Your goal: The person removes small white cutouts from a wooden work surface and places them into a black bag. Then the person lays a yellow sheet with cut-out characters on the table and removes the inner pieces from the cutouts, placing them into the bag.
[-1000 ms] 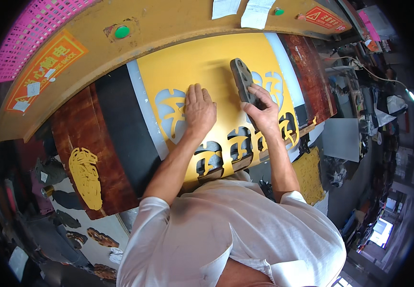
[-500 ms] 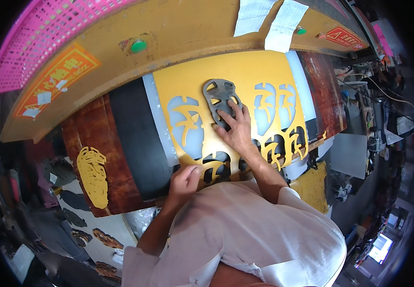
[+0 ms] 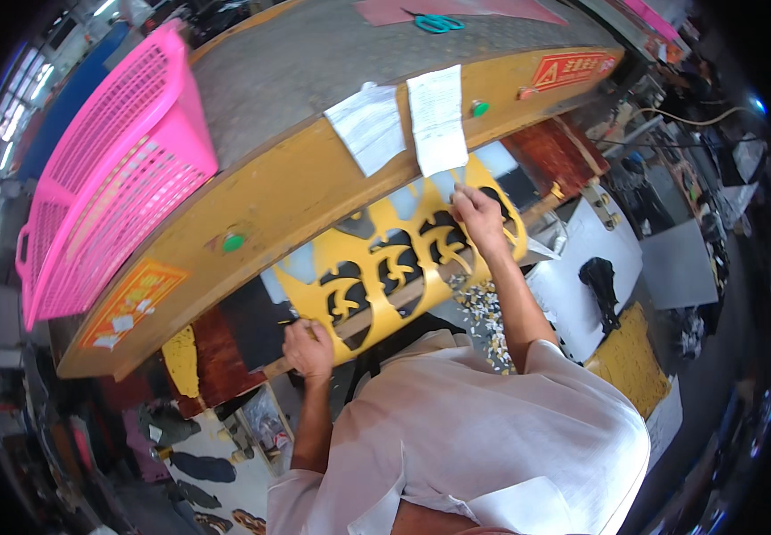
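Now both hands grip the yellow sheet with cut-out holes [image 3: 376, 276] in the middle of the frame: left hand [image 3: 307, 349] pinches its lower left edge, right hand [image 3: 477, 217] its upper right.

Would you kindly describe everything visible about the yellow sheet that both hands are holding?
The yellow sheet is thin, flexible-looking material, riddled with curved cut-out holes, so only a web of strips remains between them. It is lifted and tilted off the dark bed under the yellow machine front, running from lower left to upper right. The left hand grips its lower left end, the right hand its upper right part. Dark surface and pale patches show through the holes.
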{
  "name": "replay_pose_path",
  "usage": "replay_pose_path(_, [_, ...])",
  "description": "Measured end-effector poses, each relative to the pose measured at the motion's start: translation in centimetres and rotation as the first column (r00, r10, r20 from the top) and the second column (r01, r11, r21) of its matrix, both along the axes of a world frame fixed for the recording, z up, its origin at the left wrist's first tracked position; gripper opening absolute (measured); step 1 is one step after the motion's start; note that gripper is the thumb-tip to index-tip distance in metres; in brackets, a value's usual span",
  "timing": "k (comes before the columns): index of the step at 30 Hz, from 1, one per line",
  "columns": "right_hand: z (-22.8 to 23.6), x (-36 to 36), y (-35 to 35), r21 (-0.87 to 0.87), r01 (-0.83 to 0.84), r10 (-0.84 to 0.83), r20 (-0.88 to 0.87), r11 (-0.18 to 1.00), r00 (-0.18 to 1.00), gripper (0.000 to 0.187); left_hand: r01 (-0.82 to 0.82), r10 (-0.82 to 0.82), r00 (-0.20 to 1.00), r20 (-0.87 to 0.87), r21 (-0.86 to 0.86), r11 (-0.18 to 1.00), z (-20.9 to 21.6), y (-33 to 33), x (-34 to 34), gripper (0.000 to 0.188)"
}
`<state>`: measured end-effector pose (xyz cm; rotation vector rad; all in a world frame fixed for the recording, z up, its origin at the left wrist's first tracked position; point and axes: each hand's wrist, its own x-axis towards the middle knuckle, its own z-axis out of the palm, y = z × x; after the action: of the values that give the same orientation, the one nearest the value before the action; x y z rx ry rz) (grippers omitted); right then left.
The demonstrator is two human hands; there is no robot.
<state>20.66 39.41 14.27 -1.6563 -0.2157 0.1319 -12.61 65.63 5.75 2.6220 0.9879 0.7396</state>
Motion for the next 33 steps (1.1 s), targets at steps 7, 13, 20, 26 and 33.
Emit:
replay_pose_path(7, [4.1, 12.4, 1.6, -0.122, 0.141, -0.092, 0.337, 0.983, 0.937, 0.048, 0.001, -0.002, 1.0, 0.025, 0.038, 0.999, -1.0, 7.2, 6.6, 0.021])
replay_pose_path(13, [-3.9, 6.6, 2.4, -0.498, -0.034, 0.206, 0.296, 0.866, 0.933, 0.033, -0.004, 0.002, 0.999, 0.034, 0.063, 0.998, -1.4, 9.6, 8.5, 0.018])
replay_pose_path(20, [-8.5, 5.6, 3.3, -0.692, -0.021, 0.492, 0.491, 0.721, 0.719, 0.027, -0.007, 0.006, 0.999, 0.04, 0.047, 0.999, -1.6, 9.4, 8.2, 0.013])
replay_pose_path(26, [-7.3, 5.4, 3.5, -0.665, -0.036, 0.482, 0.502, 0.746, 0.718, 0.025, -0.043, 0.042, 0.998, 0.054, 0.02, 0.999, -1.0, 9.3, 8.2, 0.015])
replay_pose_path(33, [-7.9, 2.6, 0.5, -0.663, -0.049, 0.471, 0.476, 0.747, 0.742, 0.024, -0.02, 0.022, 0.998, 0.059, -0.03, 0.999, -1.5, 6.2, 4.8, 0.01])
